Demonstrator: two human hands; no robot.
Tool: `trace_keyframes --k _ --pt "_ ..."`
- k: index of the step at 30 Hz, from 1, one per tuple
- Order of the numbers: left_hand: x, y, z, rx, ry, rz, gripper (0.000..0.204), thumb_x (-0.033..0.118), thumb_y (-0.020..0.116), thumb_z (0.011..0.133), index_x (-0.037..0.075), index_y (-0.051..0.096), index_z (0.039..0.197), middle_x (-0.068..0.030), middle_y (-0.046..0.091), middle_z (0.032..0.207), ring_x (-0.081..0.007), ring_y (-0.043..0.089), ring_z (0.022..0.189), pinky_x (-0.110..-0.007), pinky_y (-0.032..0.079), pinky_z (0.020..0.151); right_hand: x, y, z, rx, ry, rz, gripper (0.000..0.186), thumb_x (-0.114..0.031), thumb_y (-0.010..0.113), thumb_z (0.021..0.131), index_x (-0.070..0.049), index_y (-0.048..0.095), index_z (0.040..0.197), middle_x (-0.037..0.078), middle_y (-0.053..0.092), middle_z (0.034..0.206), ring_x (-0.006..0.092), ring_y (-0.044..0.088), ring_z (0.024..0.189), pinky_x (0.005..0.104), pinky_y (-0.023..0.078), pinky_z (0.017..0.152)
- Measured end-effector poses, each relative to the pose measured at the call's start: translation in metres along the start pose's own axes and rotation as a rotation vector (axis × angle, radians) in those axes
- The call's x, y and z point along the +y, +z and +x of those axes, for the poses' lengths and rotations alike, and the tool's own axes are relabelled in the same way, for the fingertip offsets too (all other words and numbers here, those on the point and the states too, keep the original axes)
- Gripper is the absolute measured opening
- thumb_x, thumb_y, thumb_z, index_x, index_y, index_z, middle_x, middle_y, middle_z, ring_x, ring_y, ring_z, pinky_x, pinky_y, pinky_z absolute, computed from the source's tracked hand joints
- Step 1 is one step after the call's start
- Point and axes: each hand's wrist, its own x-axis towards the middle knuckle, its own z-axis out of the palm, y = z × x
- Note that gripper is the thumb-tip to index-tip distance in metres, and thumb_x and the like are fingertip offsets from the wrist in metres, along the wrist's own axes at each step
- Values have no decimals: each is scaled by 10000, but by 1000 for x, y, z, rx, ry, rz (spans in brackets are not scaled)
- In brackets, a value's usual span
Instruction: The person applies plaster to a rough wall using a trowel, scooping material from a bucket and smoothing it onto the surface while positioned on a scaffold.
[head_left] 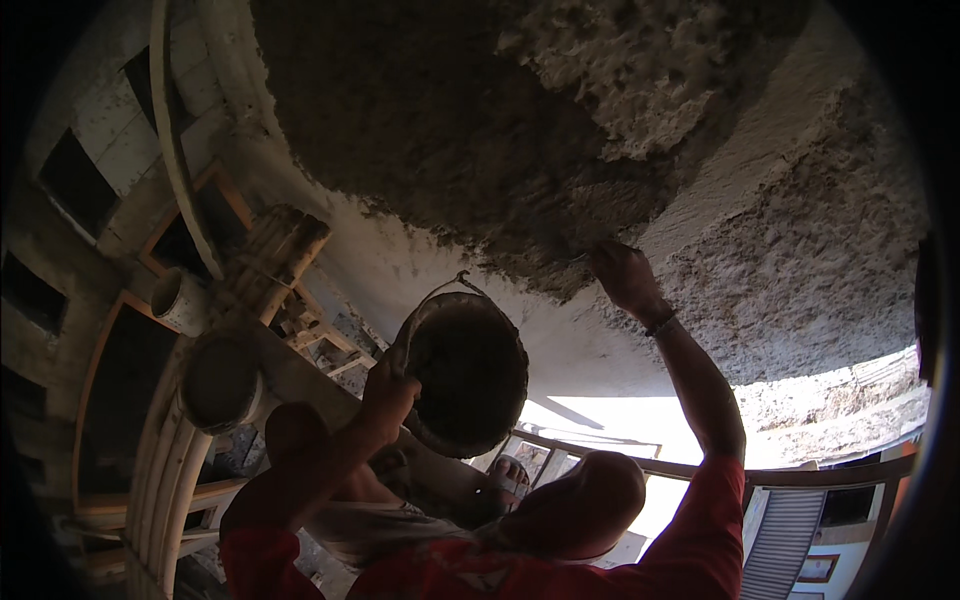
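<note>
My left hand (388, 398) is closed on the near left edge of a bucket (522, 375), gripping it by the rim and wire handle. The bucket is tilted so its round mouth faces me, and its inside is dark with what looks like mortar. My right hand (625, 278) reaches up and forward to the wall, its fingers closed around what looks like a trowel (578, 259). Only a thin bit of that tool shows against the dark plaster. Wet dark plaster (400, 120) covers much of the wall above, with a rougher, lighter patch (640, 70) within it.
At left, a second bucket (222, 380) and a pale container (180, 300) stand by bundled bamboo poles (160, 470). A curved pole (170, 130) rises behind them. My bent knees (590, 500) are below the held bucket. A railing (800, 478) runs along the lower right, with bright daylight beyond.
</note>
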Motion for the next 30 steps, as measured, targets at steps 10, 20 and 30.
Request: trace_keyframes --k 10,20,30 --pt "0 -1 -2 -7 -40 47 631 -29 557 717 39 525 1344 -70 612 915 -152 523 687 -311 441 608 26 -63 -4 129 -30 -245 213 -96 669 871 -36 666 1076 140 673 1120 330 665 968 408 566 813" --pt "-8 2 3 -87 -11 42 670 -47 561 717 75 513 1374 -63 591 924 -135 508 681 -300 429 593 -62 -190 8 218 -94 -466 318 -91 712 863 -24 633 1163 118 667 923 239 697 756 356 565 623" --pt "4 -8 -15 1 131 23 554 -3 594 678 -25 571 1231 -170 667 992 -256 644 869 -352 510 742 -161 -146 105 -319 -40 618 294 -139 708 878 0 660 1133 59 669 754 107 653 657 259 524 525"
